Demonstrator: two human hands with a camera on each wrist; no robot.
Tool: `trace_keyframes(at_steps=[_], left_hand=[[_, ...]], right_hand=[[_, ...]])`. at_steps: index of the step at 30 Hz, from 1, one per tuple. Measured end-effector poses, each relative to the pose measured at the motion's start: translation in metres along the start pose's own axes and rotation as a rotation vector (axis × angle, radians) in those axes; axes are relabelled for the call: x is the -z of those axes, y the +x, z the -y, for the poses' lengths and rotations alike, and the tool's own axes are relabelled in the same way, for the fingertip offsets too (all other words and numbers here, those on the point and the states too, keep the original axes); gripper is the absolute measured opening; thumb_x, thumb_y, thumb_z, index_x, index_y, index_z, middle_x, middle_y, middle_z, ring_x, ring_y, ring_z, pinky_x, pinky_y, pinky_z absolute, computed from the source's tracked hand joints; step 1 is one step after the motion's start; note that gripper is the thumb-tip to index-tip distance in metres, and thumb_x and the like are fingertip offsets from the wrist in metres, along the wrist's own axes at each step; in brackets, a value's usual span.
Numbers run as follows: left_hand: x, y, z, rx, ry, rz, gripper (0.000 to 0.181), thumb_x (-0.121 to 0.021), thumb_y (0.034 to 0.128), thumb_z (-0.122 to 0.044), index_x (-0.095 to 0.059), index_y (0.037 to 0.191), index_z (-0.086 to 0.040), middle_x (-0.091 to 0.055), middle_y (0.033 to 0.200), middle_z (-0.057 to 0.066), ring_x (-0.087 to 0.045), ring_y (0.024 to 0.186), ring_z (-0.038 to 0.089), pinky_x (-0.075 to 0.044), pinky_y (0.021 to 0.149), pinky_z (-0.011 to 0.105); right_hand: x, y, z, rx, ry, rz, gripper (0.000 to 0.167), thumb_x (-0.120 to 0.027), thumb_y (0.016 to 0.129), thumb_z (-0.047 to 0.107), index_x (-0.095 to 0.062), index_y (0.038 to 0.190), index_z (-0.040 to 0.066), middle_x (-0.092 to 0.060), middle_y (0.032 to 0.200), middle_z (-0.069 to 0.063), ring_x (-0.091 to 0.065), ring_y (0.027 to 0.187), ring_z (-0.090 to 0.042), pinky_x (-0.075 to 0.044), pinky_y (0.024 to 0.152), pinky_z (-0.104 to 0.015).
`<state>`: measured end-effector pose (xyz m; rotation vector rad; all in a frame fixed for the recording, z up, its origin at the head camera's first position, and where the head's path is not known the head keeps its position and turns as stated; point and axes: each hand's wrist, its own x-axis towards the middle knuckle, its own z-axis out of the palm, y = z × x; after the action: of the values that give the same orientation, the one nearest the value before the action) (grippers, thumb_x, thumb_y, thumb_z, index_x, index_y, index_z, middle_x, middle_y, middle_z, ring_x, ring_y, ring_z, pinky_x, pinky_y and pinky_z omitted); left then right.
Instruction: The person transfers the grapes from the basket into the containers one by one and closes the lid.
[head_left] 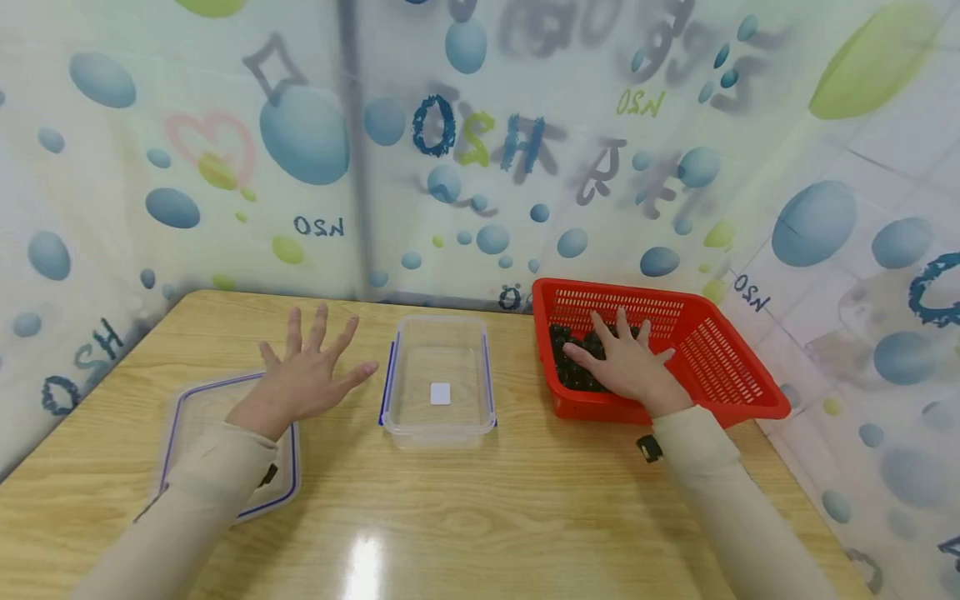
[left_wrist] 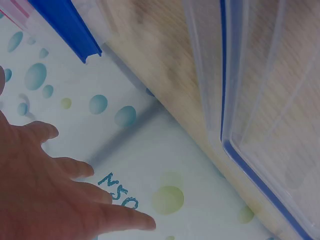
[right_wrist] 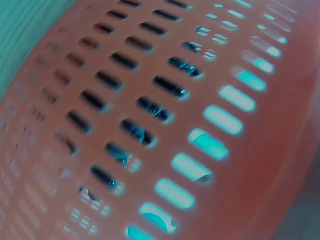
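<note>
My left hand (head_left: 303,375), fingers spread, is over a clear lid (head_left: 202,412) with a blue seal and holds nothing. In the left wrist view the spread fingers (left_wrist: 125,218) show beside that lid (left_wrist: 265,100). To its right stands a clear plastic box (head_left: 405,358) with blue side clips and a small white square (head_left: 440,394) inside. My right hand (head_left: 628,367), also spread, is over the left part of a red slotted basket (head_left: 720,350). Dark round things (head_left: 573,377) lie beneath it; whether the hand touches them I cannot tell.
The wooden table (head_left: 450,517) meets a patterned curtain (head_left: 420,208) along its back edge. Patterned sheeting (head_left: 892,417) also runs along the right side, near the basket. Slotted basket wall (right_wrist: 280,165) fills the right wrist view.
</note>
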<state>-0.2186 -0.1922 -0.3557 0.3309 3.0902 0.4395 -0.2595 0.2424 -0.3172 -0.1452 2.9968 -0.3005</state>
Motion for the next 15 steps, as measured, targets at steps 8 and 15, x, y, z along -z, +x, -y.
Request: trace_keyframes(at_steps=[8, 15], left_hand=[[-0.001, 0.003, 0.003, -0.084, -0.154, 0.030, 0.095, -0.041, 0.0972, -0.065, -0.002, 0.157, -0.002, 0.011, 0.159, 0.027, 0.012, 0.143, 0.045, -0.017, 0.107, 0.069], [-0.003, 0.012, 0.003, -0.150, -0.332, 0.024, 0.092, -0.049, 0.0983, -0.056, -0.007, 0.155, 0.002, -0.008, 0.160, 0.024, -0.016, 0.143, 0.045, -0.019, 0.113, 0.058]], right_hand=[[0.000, 0.001, 0.001, 0.032, 0.005, -0.016, 0.104, -0.032, 0.085, 0.083, -0.010, 0.159, 0.014, 0.001, 0.160, -0.025, 0.011, 0.140, -0.054, 0.003, 0.098, -0.079], [0.003, 0.000, 0.007, 0.103, 0.031, -0.058, 0.097, -0.039, 0.087, 0.078, -0.015, 0.159, 0.017, -0.003, 0.162, -0.020, 0.005, 0.145, -0.046, -0.006, 0.106, -0.072]])
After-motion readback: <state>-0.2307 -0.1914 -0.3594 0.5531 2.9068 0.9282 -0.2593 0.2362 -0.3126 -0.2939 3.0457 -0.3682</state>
